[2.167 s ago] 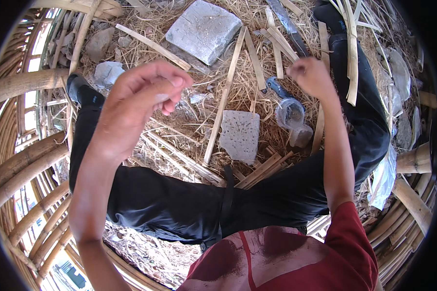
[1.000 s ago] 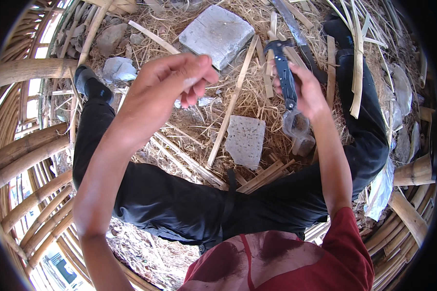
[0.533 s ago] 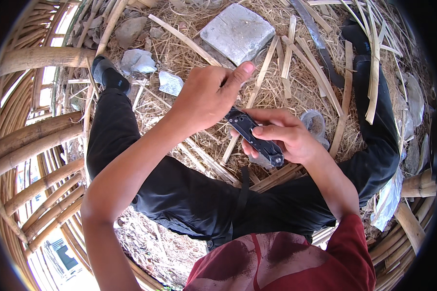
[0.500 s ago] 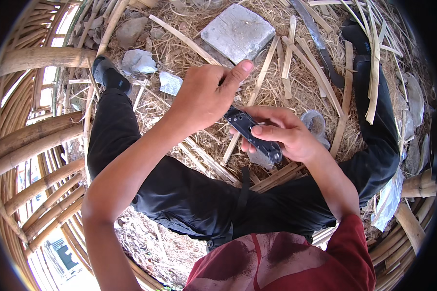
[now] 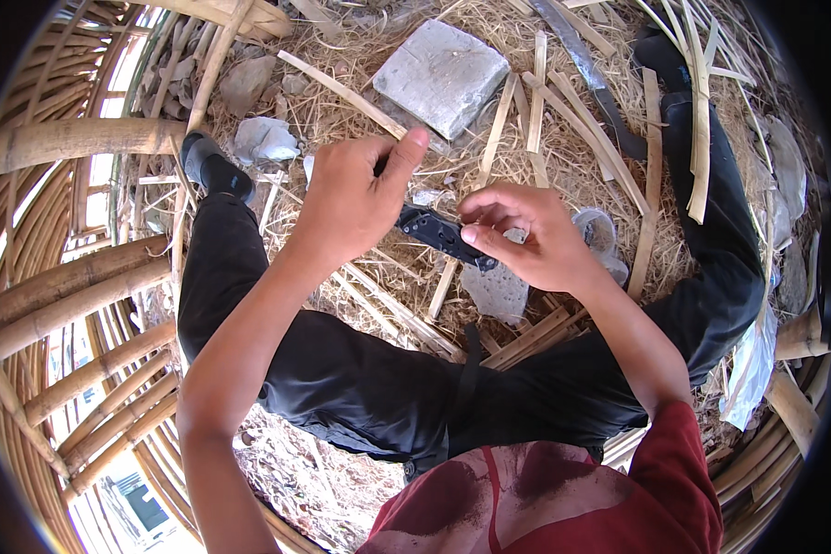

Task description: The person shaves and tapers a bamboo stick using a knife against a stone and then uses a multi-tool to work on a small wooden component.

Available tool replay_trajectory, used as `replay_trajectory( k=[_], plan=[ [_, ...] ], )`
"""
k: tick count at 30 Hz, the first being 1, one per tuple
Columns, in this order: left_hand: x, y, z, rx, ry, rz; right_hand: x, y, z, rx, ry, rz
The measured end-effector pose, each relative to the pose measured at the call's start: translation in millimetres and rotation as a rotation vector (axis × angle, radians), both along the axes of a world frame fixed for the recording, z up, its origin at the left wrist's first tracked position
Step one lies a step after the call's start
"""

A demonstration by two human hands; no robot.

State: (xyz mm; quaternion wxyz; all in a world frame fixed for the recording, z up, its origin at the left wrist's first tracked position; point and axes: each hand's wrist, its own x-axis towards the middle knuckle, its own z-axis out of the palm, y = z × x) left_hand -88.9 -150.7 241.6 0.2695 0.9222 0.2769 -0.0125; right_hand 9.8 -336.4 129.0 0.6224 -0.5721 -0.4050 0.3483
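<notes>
My left hand (image 5: 355, 198) is closed, its thumb pointing up and away from me. From beneath it sticks out a black, narrow tool (image 5: 429, 231) with small holes and screws, resembling a folding knife handle. Its far left end is hidden under my left hand, so I cannot tell whether a blade is there. My right hand (image 5: 535, 240) is beside the tool's right end. Its thumb tip overlaps the tool, while the fingers are curled loosely with a gap between them and the thumb.
A square grey block (image 5: 441, 78) lies on straw-covered ground. Right of it are split bamboo strips (image 5: 591, 129) and a long machete-like blade (image 5: 596, 78). A clear plastic cup (image 5: 598, 231) and a flat stone (image 5: 496, 294) lie near my hands. Bamboo slats (image 5: 74, 286) form the left side.
Both hands and the black tool have shifted left. My right hand's fingers have come away from behind the tool and loosened, where they were wrapped around it before.
</notes>
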Motion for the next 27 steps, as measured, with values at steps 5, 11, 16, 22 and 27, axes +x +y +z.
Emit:
replay_trajectory(
  k=[5, 11, 16, 22, 27],
  plan=[
    [-0.7, -3.4, -7.3, -0.116, -0.056, -0.039, -1.4, -0.5, -8.3, 0.064, -0.057, 0.064],
    [-5.9, 16.5, -11.4, -0.406, -0.107, -0.069, -1.0, -5.5, 5.7, -0.046, 0.021, 0.129],
    [-4.8, 15.8, -7.1, -0.599, -0.191, 0.014, -0.2, -9.6, 10.1, -0.02, 0.072, 0.033],
    [-7.5, 22.0, -6.6, -0.571, -0.149, 0.009, -1.0, -11.5, 12.7, -0.034, 0.13, 0.023],
    [-7.1, 20.2, -3.8, -0.541, -0.128, -0.022, 0.1, -12.2, 16.0, -0.031, 0.111, 0.027]
  ],
)
